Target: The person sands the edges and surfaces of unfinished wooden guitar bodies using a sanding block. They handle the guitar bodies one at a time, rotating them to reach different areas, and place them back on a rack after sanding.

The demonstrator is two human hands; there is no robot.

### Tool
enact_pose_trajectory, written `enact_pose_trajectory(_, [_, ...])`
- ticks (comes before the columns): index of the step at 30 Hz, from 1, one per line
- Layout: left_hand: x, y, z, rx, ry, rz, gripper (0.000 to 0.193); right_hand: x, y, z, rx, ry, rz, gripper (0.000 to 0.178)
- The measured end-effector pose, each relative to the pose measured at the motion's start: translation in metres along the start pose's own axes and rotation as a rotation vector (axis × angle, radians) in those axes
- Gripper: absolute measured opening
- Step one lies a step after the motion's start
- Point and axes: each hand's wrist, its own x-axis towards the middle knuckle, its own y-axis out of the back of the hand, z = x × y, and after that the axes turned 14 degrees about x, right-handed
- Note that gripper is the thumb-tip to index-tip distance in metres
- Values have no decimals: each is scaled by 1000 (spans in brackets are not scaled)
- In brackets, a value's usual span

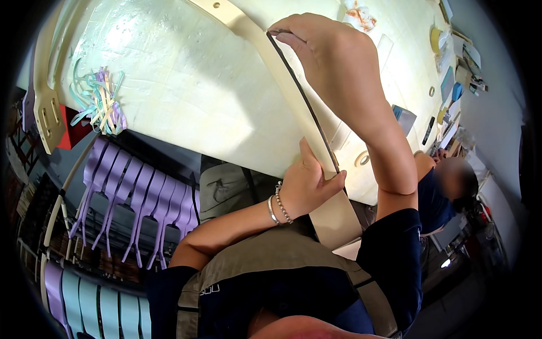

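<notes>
A long, flat beige strap (334, 219) curves from the far edge of the table down toward my lap. Along its right edge runs a thin dark strip (303, 94). My left hand (307, 189) is closed around the strap's near part, its thumb pressing by the dark strip's lower end. Reaching over from the right, my right hand (339, 68) is closed in a pinch at the strip's far end, with the fingertips partly hidden by the hand. Whether the strip is fixed to the strap, I cannot tell.
The pale table (169, 107) is glossy. Curled offcuts (101, 104) in teal, purple and beige lie at its left. Purple straps (127, 186) and teal straps (87, 299) hang on racks at left. Tape rolls, papers and tools line the right side. A co-worker (437, 198) sits at right.
</notes>
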Motion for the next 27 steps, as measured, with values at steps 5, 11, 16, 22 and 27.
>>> enact_pose_trajectory(5, [4, 4, 3, 30, -1, -19, 65, 1, -2, -3, -80, 22, 21, 16])
enact_pose_trajectory(11, [2, 5, 7, 69, 27, -29, 64, 1, -1, -4, -139, 65, 17, 15])
enact_pose_trajectory(16, [4, 5, 9, 47, 12, -1, 62, 0, -1, -5, -7, -56, 2, 20])
enact_pose_trajectory(22, [3, 6, 8, 30, 16, -9, 62, 3, -2, -1, -101, 69, 19, 21])
enact_pose_trajectory(27, [4, 4, 8, 41, 6, 16, 64, 2, -2, 0, -26, 12, 30, 21])
